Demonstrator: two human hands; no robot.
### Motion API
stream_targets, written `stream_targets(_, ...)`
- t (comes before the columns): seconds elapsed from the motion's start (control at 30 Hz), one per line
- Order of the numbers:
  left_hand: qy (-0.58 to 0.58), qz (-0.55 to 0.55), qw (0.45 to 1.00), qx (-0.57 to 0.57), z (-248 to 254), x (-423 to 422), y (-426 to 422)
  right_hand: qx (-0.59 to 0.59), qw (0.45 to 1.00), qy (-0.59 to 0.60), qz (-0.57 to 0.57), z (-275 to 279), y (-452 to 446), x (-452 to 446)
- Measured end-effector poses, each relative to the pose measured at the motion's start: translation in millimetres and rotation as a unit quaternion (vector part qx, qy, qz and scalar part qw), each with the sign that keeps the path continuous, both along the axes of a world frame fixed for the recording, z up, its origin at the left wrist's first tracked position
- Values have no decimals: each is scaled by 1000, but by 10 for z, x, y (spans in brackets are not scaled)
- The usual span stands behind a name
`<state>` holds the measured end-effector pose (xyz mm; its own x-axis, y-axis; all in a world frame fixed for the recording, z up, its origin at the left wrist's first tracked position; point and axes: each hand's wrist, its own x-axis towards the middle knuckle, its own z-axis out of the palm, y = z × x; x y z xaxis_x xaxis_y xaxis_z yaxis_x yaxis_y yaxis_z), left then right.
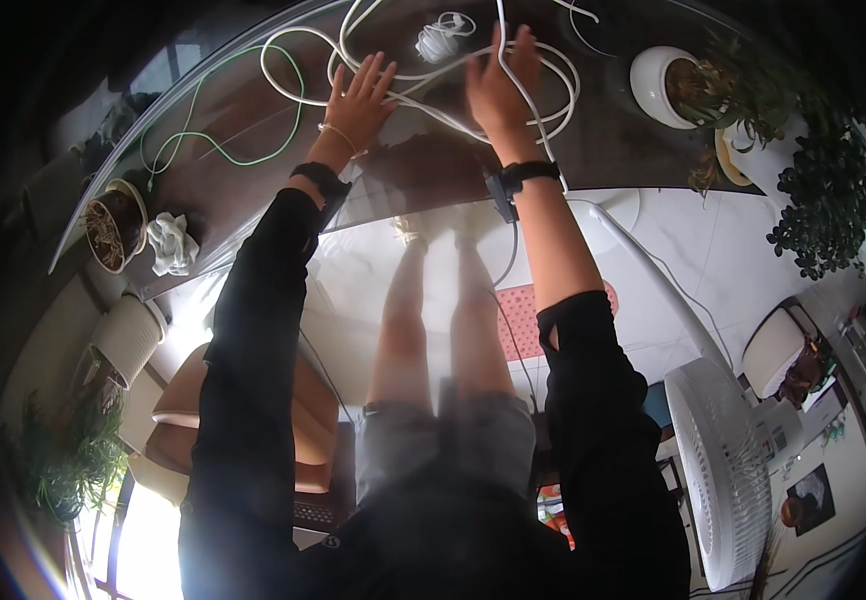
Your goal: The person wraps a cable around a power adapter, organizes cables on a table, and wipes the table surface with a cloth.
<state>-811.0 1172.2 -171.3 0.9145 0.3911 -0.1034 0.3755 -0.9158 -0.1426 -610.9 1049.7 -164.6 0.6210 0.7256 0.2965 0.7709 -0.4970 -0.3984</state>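
My left hand (357, 105) lies with fingers spread at the dark table top, its fingertips at a loop of white cable (288, 91). My right hand (503, 95) is slightly blurred, with its fingers stretched out and the thumb apart. One length of the white cable crosses this hand and runs down past the wrist; I cannot make out any grip on it. More loops lie around and between both hands. A small bundled white cord (439, 42) sits just beyond them. Each wrist wears a dark strap with a small device.
A thin green cable (221, 146) lies to the left, near a potted plant (118, 228) and a crumpled white tissue (175, 244). At the right stand a round white pot (659, 88) and leafy plants (823, 200). A white fan (718, 475) stands lower right.
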Motion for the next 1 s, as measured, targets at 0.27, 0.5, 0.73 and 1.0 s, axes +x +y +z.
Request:
stream_targets(0.27,-21,-8,1000,-9,-80,-37,5,-78,987,116,76,40,686,-227)
stream_targets(0.5,35,-1,999,4,-50,-8,12,131,965,169,154,436,447,-342)
stream_targets(0.73,13,-11,1000,-17,52,28,-19,118,939,295,134,1144,-1127,-612)
stream_targets(1.0,-10,-5,1000,-25,82,46,-42,19,979,202,-11,307,-1800,1050)
